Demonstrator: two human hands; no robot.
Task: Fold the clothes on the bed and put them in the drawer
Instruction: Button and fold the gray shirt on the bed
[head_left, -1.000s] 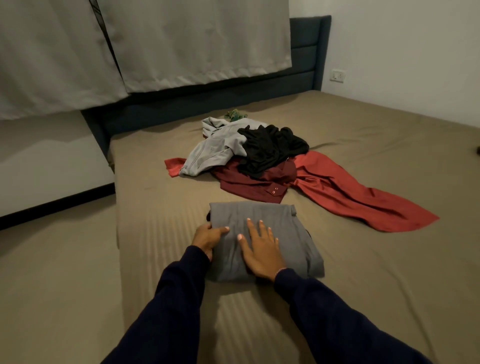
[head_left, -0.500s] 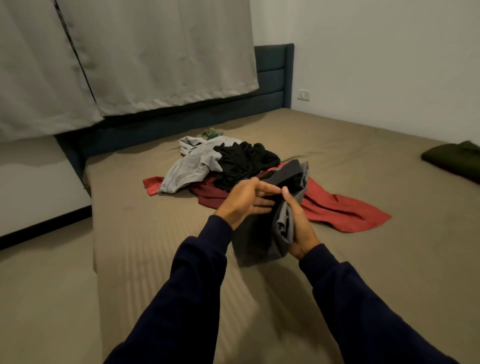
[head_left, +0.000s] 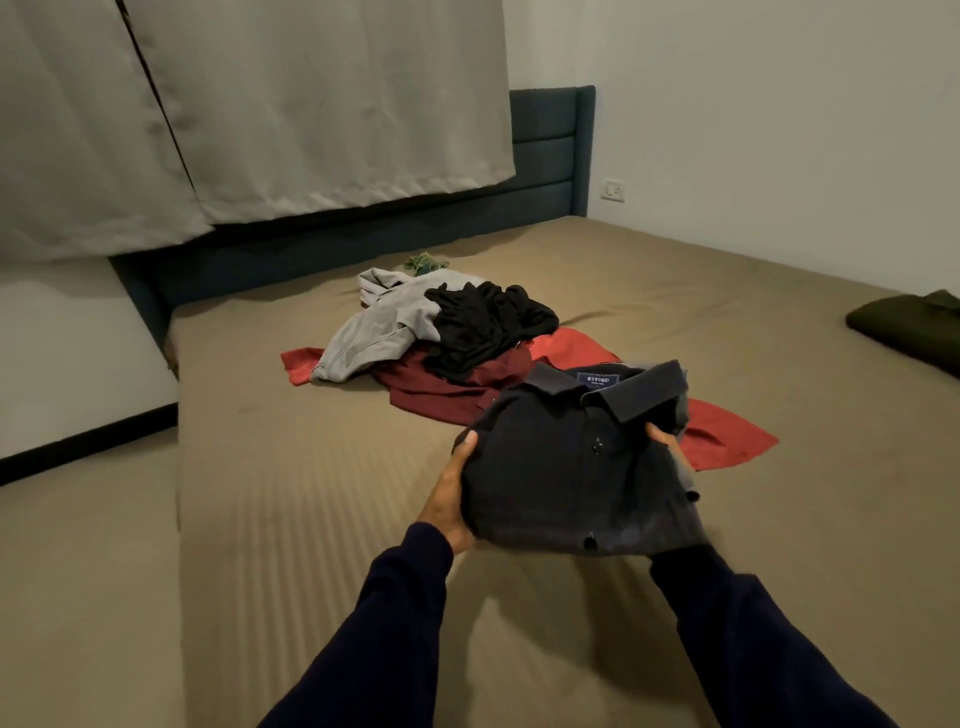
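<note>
A folded dark grey collared shirt (head_left: 566, 467) hangs just above the bed (head_left: 311, 509), collar and label facing up. My left hand (head_left: 451, 499) grips its left edge, thumb on top. My right hand (head_left: 672, 449) holds the right edge, mostly hidden under the cloth. Beyond it lies a loose pile: a light grey garment (head_left: 379, 327), a black garment (head_left: 483, 325), a maroon shirt (head_left: 441, 389) and a red garment (head_left: 722, 439). No drawer is in view.
A folded dark green garment (head_left: 909, 325) sits at the bed's right side. A small green cloth (head_left: 426, 261) lies near the dark blue headboard (head_left: 550, 156). Curtains (head_left: 311, 104) hang behind it. Floor (head_left: 78, 571) runs along the bed's left edge.
The folded shirt was pressed flat on the bed, then lifted and turned over. It is now held collar-up between both hands, further to the right.
</note>
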